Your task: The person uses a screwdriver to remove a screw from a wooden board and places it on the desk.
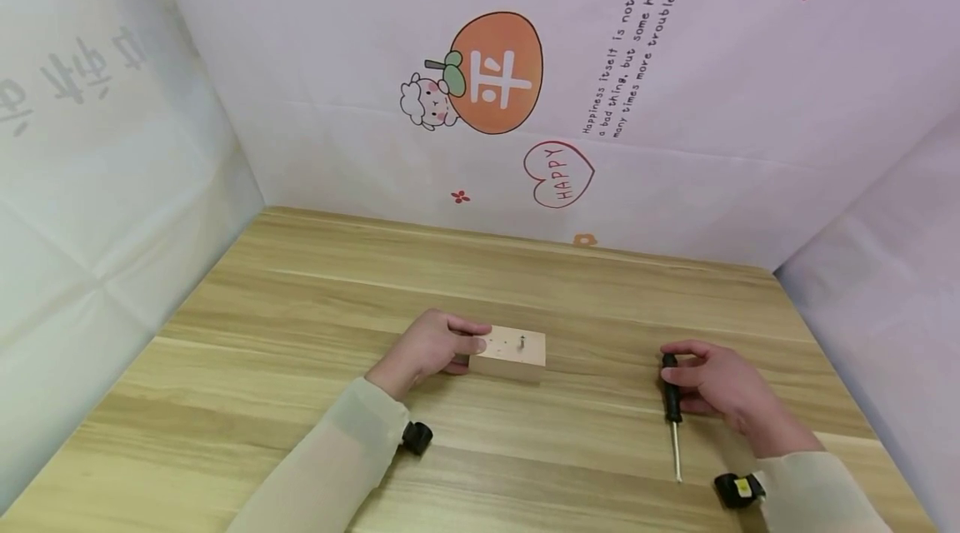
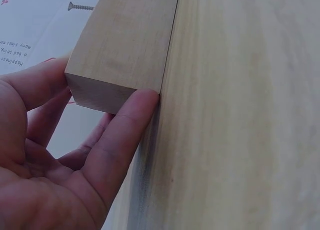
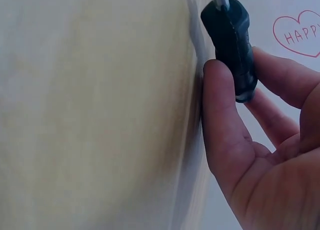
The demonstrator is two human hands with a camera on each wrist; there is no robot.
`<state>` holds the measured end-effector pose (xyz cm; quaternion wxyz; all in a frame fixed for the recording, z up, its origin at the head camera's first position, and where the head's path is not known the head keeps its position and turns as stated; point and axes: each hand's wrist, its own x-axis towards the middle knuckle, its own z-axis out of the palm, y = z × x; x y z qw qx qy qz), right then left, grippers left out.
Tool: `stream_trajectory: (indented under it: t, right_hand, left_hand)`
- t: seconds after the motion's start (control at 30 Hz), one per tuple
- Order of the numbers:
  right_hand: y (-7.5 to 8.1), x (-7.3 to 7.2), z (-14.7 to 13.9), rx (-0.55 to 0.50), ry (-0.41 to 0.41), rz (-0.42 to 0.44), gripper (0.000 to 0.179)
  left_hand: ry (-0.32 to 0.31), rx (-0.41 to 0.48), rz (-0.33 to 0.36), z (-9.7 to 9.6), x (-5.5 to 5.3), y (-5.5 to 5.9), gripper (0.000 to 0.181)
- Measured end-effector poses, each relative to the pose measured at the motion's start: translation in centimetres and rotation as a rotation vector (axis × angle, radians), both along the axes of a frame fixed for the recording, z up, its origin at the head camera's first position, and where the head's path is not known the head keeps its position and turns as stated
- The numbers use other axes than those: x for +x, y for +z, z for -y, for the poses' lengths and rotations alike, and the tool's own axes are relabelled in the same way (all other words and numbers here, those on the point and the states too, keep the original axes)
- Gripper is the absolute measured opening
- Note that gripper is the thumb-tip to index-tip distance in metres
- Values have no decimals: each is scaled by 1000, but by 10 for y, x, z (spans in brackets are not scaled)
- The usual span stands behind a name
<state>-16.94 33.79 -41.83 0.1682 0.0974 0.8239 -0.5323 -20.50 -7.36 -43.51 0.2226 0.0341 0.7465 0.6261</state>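
A pale wooden block (image 1: 510, 368) lies on the table in the head view, with several small dark holes in its top. A metal screw (image 1: 522, 342) stands out of that top near the right end; its head and thread show in the left wrist view. My left hand (image 1: 431, 350) grips the block's left end between thumb and fingers. Well to the right, my right hand (image 1: 720, 383) pinches a screwdriver (image 1: 672, 400) by the butt of its black handle. The shaft points toward me. Whether its tip touches the table I cannot tell.
The wood-grained table (image 1: 300, 283) meets a white printed cloth (image 1: 337, 141) at the back, with more cloth on both sides. Each wrist carries a small black camera, one by the left cuff (image 1: 367, 425) and one by the right cuff (image 1: 810, 483).
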Motion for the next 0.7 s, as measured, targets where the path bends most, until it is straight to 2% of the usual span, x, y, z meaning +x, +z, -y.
stream_trajectory:
  t: [0.23,0.7]
  right_hand:
    - [1,-3,4,53,34,-10,52]
    - [0,-11,16,57,69,-28,50]
  left_hand:
    - [-1,3,1,1,0,0,30]
    - [-4,5,-2,2,-2,-1,28]
